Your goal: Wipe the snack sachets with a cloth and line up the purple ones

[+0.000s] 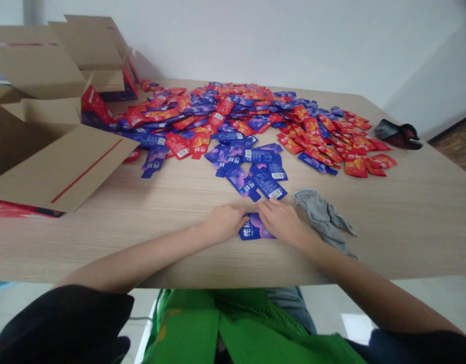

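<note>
With clock directions taken from the blue packet (251, 232), see first, at six o'clock, the green garment (183, 328) beyond the near edge of the worktop (202, 270). Next, find this packet, lying flat under both hands. Touches its upper left corner with bent fingers of the left hand (226, 222), at nine to ten o'clock, and covers its right part with extended fingers of the right hand (281, 220), at two to three o'clock. Cannot tell whether firmly grasping or only pressing. Seems to be in the step of placing or shaping this single piece; for the next move, would need to steady it with one hand while freeing the other. Notice at three o'clock the crumpled grey cloth (319, 216); farther, at twelve, overlapping loose blue packets (238, 181); at ten, the open carton (85, 162); behind, at twelve, the mixed red-and-blue heap (218, 106).
</note>
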Demonstrator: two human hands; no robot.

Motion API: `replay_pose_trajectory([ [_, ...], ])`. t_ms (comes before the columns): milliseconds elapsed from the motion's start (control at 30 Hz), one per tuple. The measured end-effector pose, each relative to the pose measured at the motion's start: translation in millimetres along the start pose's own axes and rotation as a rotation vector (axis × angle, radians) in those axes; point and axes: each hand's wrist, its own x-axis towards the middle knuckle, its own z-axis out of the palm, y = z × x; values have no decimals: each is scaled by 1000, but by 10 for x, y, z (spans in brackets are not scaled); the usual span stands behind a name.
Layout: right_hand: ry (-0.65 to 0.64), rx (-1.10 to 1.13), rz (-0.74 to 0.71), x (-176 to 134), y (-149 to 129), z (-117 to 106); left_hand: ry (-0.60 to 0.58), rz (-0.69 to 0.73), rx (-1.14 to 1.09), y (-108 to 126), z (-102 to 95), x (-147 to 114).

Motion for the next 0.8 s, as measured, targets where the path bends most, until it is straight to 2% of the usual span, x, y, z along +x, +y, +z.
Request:
replay_pose_trajectory([
  [100,256,-49,102,-136,189,-129,178,84,166,22,-8,-154],
  [167,345,-74,231,-324,367,-147,240,208,186,11,22,-268],
  [267,274,-78,336,-648,634,10,222,345,153,-3,191,-403],
  [367,195,-21,378,-838,825,180,161,319,153,25,377,-464],
  [433,252,84,408,-825,837,163,131,271,152,56,437,-472],
  [500,386,229,426,-709,692,38,127,257,140,81,444,-471],
  [567,500,332,413,-528,385,-111,134,251,126,102,426,-476],
  [600,486,342,386,-430,191,-162,132,244,121,114,414,-483],
  [700,232,241,208,-198,-364,-154,100,187,112,161,388,-514],
  [800,73,111,172,-159,-596,-7,74,122,106,219,382,-538],
])
